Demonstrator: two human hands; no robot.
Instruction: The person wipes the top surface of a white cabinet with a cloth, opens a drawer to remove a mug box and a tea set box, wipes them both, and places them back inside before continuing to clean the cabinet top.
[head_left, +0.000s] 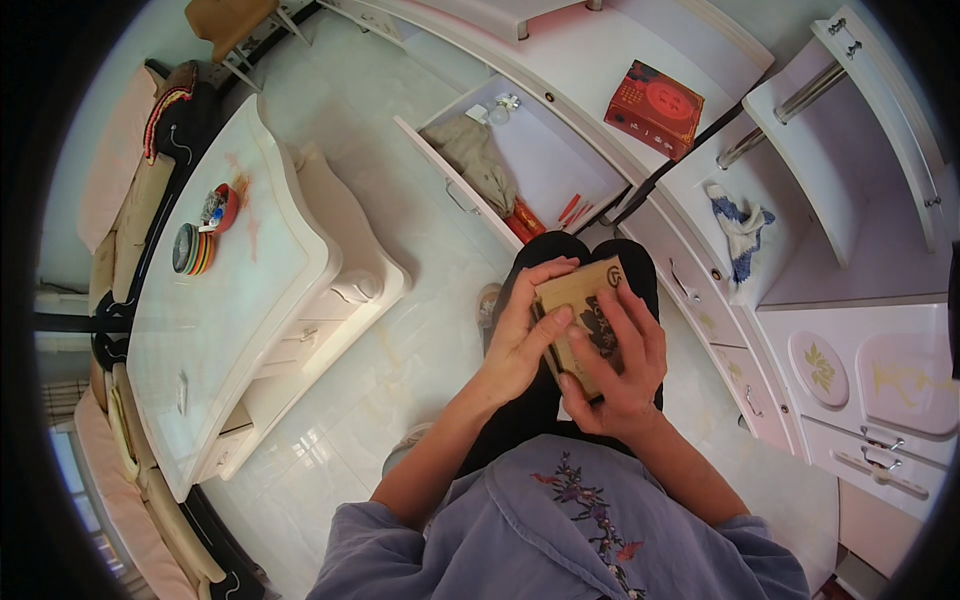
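Note:
Above my lap, a small brown box with dark printing (559, 289) is held between both hands. My left hand (525, 330) grips its left side, with the thumb across the front and the fingers over the top left edge. My right hand (619, 360) lies over the right and lower part, its fingers spread on the printed face and its thumb at the lower left edge. Beyond my knees, an open drawer (570, 150) holds a grey-brown cloth bag (472, 161), red packets (525, 221), red sticks (571, 210) and a light bulb (498, 115).
A red box (656, 109) stands on the white cabinet top, and a blue and white cloth (739, 229) lies on the shelf at right. At left, a white coffee table (277, 300) carries a red bowl (229, 206) and a striped round container (193, 250). A sofa stands beyond it.

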